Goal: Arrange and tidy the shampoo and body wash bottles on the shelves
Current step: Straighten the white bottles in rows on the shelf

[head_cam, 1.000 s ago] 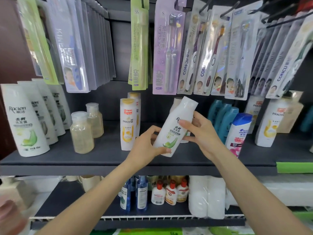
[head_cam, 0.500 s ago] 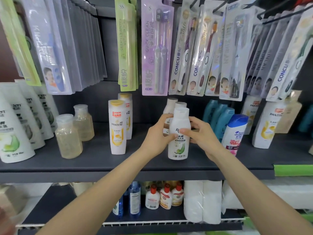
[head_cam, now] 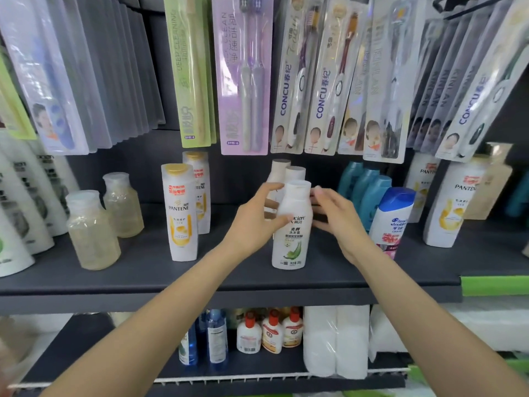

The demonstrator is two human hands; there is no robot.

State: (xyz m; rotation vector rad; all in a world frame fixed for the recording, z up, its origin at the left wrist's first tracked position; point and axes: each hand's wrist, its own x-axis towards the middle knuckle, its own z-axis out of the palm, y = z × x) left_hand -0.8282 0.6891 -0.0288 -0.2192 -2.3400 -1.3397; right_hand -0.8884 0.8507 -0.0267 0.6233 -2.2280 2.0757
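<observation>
**Front bottle set upright in its row, hands at its sides**

We face a dark shelf (head_cam: 143,279) stocked with bottles, toothbrush packs (head_cam: 289,81) hanging above it and a lower shelf (head_cam: 86,353) beneath with small bottles and wrapped paper rolls (head_cam: 335,342). Across the dark shelf we see clear jars (head_cam: 91,230) to the left, two Pantene bottles (head_cam: 179,213), teal bottles (head_cam: 369,193) and a blue-capped bottle (head_cam: 392,216) to the right.

In the middle stands the white shampoo bottle (head_cam: 292,224), upright on the shelf near its front edge, at the head of a short row with two matching white bottles (head_cam: 286,170) behind it. Our left hand (head_cam: 257,222) sits at the bottle's left side, thumb touching the label area and fingers curved toward the neck; whether it truly grips or only steadies we cannot tell. Our right hand (head_cam: 335,216) is just beside the bottle's right side, fingers loosely spread and blurred, apparently holding nothing.

We judge the step in hand to be the final squaring of this bottle in its row. The next move calls for a gentle release so the bottle does not tip, label facing forward, then a look at which neighbouring bottles sit out of line.
</observation>
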